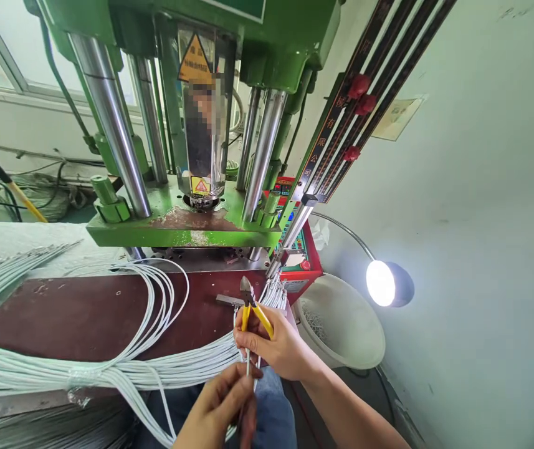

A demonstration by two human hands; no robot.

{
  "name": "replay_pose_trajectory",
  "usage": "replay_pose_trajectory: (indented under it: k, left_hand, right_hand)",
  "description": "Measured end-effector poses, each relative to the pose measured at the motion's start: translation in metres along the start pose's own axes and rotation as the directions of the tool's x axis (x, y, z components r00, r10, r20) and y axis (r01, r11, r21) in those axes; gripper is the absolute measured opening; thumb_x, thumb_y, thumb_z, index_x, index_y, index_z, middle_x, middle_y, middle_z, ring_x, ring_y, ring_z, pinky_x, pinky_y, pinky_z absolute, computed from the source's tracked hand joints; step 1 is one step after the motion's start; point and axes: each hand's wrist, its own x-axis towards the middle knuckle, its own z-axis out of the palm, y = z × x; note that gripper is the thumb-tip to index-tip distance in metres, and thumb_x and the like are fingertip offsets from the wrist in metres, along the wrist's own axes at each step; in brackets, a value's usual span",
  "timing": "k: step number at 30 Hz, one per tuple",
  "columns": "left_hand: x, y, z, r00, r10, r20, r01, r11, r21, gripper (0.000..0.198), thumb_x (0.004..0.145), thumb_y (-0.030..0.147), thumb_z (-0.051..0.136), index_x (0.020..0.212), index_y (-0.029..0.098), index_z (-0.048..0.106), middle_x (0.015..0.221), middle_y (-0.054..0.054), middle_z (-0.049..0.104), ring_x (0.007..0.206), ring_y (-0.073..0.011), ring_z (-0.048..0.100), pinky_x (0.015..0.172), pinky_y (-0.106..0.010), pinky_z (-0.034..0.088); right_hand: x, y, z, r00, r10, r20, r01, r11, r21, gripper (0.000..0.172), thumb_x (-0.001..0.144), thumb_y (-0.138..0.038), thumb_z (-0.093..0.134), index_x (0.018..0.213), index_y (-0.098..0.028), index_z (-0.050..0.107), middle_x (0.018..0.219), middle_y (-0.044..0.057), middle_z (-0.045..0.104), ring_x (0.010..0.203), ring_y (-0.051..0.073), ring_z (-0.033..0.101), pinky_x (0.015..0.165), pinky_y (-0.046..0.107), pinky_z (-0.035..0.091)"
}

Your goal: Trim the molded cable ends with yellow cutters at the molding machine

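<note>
In my right hand (pixel 267 343) is a pair of diagonal cutting pliers (pixel 261 321) with yellow handles and dark jaws pointing up. My left hand (pixel 222 399), just below and to the left, pinches a thin white cable (pixel 248 362) that runs up to the right hand. The cable's upper end is partly hidden by the right fingers. Left of the hands, a large tied bundle of white cables (pixel 177 368) lies along the front of the brown table (pixel 84 312). Behind the pliers sits a small metal piece (pixel 229 300) on the table.
A green press machine (pixel 187 237) stands behind the table. To its right are a red control box (pixel 311 262) and a white bin (pixel 360 330) with scraps inside. A lit lamp (pixel 381 284) on a bent neck hangs over the bin. More cable ends (pixel 273 290) gather beside the press.
</note>
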Motion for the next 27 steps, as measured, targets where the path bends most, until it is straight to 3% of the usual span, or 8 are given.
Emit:
replay_pose_trajectory:
  k: [3,7,10,13,16,22,25,27]
  left_hand:
    - [0.005,0.013,0.006,0.990,0.048,-0.135,-0.056,0.997,-0.060,0.045,0.084,0.062,0.060,0.079,0.017,0.057,0.049,0.009,0.039,0.039,-0.0045,0.023,0.041,-0.020,0.014]
    - [0.000,0.031,0.003,0.977,0.044,-0.209,-0.029,0.997,0.072,0.047,0.079,0.061,0.067,0.082,0.014,0.068,0.049,0.011,0.024,0.046,-0.0058,0.015,0.043,-0.019,0.012]
    - [-0.004,0.044,-0.001,0.954,0.146,-0.260,-0.077,0.964,0.256,0.040,0.078,0.055,0.070,0.072,0.015,0.073,0.051,0.005,0.045,0.051,-0.0086,0.036,0.048,-0.018,0.030]
    - [-0.008,0.057,-0.004,0.954,0.196,-0.226,-0.096,0.915,0.391,0.034,0.078,0.050,0.070,0.075,0.018,0.079,0.069,-0.002,0.069,0.073,-0.0188,0.058,0.068,-0.023,0.047]
    - [-0.011,0.065,-0.005,0.959,0.197,-0.204,-0.085,0.887,0.454,0.032,0.078,0.048,0.069,0.083,0.019,0.081,0.075,-0.004,0.075,0.082,-0.0241,0.064,0.075,-0.027,0.050]
    - [-0.011,0.063,-0.013,0.948,0.241,-0.207,-0.106,0.854,0.509,0.032,0.080,0.046,0.067,0.081,0.017,0.080,0.077,-0.006,0.075,0.074,-0.0212,0.066,0.068,-0.024,0.050]
    - [-0.013,0.055,-0.016,0.888,0.342,-0.306,-0.134,0.830,0.541,0.030,0.079,0.045,0.071,0.089,0.017,0.078,0.072,-0.003,0.073,0.069,-0.0189,0.064,0.064,-0.023,0.051]
    - [-0.020,0.048,-0.012,0.725,0.546,-0.419,-0.209,0.754,0.623,0.028,0.076,0.039,0.076,0.097,0.020,0.075,0.076,-0.002,0.071,0.071,-0.0184,0.065,0.065,-0.024,0.052]
  right_hand:
    - [-0.004,-0.004,-0.004,0.996,-0.063,-0.062,0.056,0.993,-0.106,0.023,0.088,-0.038,0.067,0.091,-0.018,0.054,0.074,-0.004,0.055,0.066,0.009,0.050,0.061,0.021,0.042]
    - [-0.013,-0.011,-0.016,0.993,-0.085,-0.077,0.064,0.969,-0.238,0.018,0.090,-0.034,0.062,0.090,-0.018,0.055,0.079,-0.003,0.055,0.071,0.010,0.050,0.069,0.023,0.043]
    - [-0.021,-0.013,-0.019,0.996,-0.076,-0.050,0.057,0.952,-0.301,0.010,0.090,-0.027,0.061,0.090,-0.018,0.055,0.080,-0.002,0.055,0.072,0.010,0.049,0.069,0.023,0.044]
    - [-0.028,-0.013,-0.017,0.998,-0.064,-0.019,0.055,0.950,-0.308,0.008,0.089,-0.024,0.061,0.089,-0.019,0.054,0.078,-0.003,0.055,0.069,0.010,0.049,0.065,0.022,0.044]
    - [-0.032,-0.013,-0.012,0.999,-0.037,0.014,0.039,0.957,-0.287,0.009,0.088,-0.022,0.061,0.089,-0.019,0.053,0.078,-0.003,0.055,0.069,0.010,0.049,0.064,0.022,0.044]
    - [-0.036,-0.006,-0.001,1.000,-0.010,0.015,0.013,0.968,-0.249,0.010,0.088,-0.021,0.061,0.093,-0.020,0.053,0.078,-0.003,0.054,0.068,0.010,0.047,0.063,0.022,0.043]
    - [-0.036,-0.001,0.005,0.995,-0.067,-0.073,0.051,0.978,-0.204,0.010,0.090,-0.024,0.061,0.092,-0.020,0.052,0.079,-0.002,0.054,0.069,0.011,0.048,0.065,0.023,0.045]
    - [-0.035,0.001,0.009,0.988,-0.098,-0.116,0.076,0.979,-0.187,0.011,0.090,-0.026,0.061,0.091,-0.020,0.051,0.079,-0.002,0.053,0.069,0.011,0.048,0.065,0.024,0.045]
